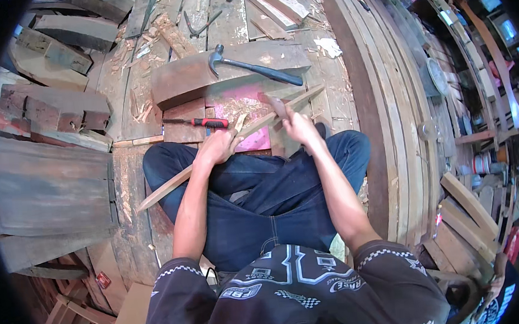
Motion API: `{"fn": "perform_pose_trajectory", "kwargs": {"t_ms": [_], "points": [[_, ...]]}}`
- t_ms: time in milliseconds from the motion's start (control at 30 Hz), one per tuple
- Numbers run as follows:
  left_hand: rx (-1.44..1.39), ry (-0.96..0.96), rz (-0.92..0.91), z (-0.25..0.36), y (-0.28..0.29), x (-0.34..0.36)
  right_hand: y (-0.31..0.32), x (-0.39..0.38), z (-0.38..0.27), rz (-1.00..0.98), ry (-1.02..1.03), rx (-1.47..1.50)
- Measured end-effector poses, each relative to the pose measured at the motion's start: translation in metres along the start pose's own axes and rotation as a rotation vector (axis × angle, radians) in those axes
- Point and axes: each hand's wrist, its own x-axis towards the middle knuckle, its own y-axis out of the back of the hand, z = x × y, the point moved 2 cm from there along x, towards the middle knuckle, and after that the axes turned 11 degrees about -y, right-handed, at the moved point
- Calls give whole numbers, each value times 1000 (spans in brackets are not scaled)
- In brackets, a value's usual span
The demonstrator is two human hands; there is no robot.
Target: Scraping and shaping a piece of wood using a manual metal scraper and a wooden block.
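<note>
A long, narrow wooden strip [165,188] lies slantwise across my lap, its far end pointing up to the right. My left hand [215,147] is closed round it near the middle, by a pale, lifted sliver [240,123]. In my right hand [299,127] is the end of a short, flat brown tool [276,105], slightly blurred, which meets or overlaps the strip; I cannot tell its exact kind. Beyond my left hand is a red-and-black-handled tool [210,123], perhaps a chisel. Pink sheet [255,139] with wood shavings shows between my hands.
A claw hammer [259,71] rests on a thick wooden beam [175,80] ahead of me. Long planks [383,123] run along the right. Heavy timber blocks [57,107] are stacked at left. Metal pincers [202,26] and scattered shavings lie on the board floor [138,230].
</note>
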Motion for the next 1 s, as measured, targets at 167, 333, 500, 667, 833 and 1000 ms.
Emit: {"fn": "perform_pose_trajectory", "kwargs": {"t_ms": [167, 333, 500, 667, 833, 1000], "points": [[-106, 75, -80, -12, 7, -4, -29, -34, -37, -48, 432, 107], [-53, 7, -69, -9, 5, 7, -3, 25, 37, 73, -90, -103], [-21, 53, -80, -9, 7, -1, -18, -22, -11, -123, 423, -3], [-38, 41, -51, -12, 2, 3, 17, 18, 30, 10, 15, -120], [-12, 93, -97, -11, 5, 0, 7, -5, -2, -137, 427, -59], [-34, 66, -65, -3, 9, 0, 27, 39, 36, -138, 143, -170]]}}
